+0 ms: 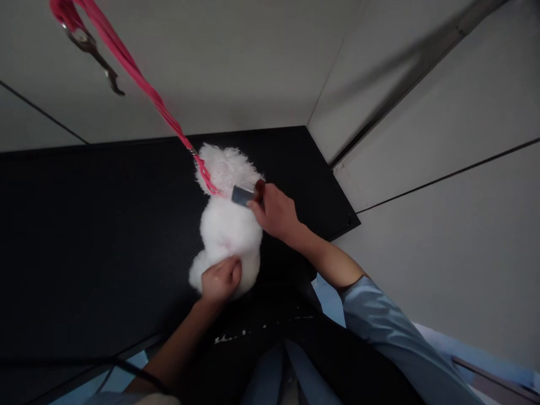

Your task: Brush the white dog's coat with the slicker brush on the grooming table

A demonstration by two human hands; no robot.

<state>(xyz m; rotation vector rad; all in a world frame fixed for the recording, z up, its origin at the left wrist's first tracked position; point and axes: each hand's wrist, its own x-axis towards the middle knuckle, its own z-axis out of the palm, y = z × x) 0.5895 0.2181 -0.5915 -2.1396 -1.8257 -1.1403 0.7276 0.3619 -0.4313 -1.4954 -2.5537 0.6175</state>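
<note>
A fluffy white dog is on the black tabletop, seen from above, its head end at the top. A pink strap runs down to its neck. My right hand is closed round the reddish-brown handle of a slicker brush. The brush's flat grey rectangular head lies at the dog's neck and shoulder. My left hand is a closed fist at the dog's rear, with curled fingers against the white coat. What lies inside that fist is hidden, though fur surrounds it.
The black ribbed tabletop meets a pale panelled wall at the back and another wall on the right. A dark metal clip hangs by the strap's upper end. My black apron is against the near edge.
</note>
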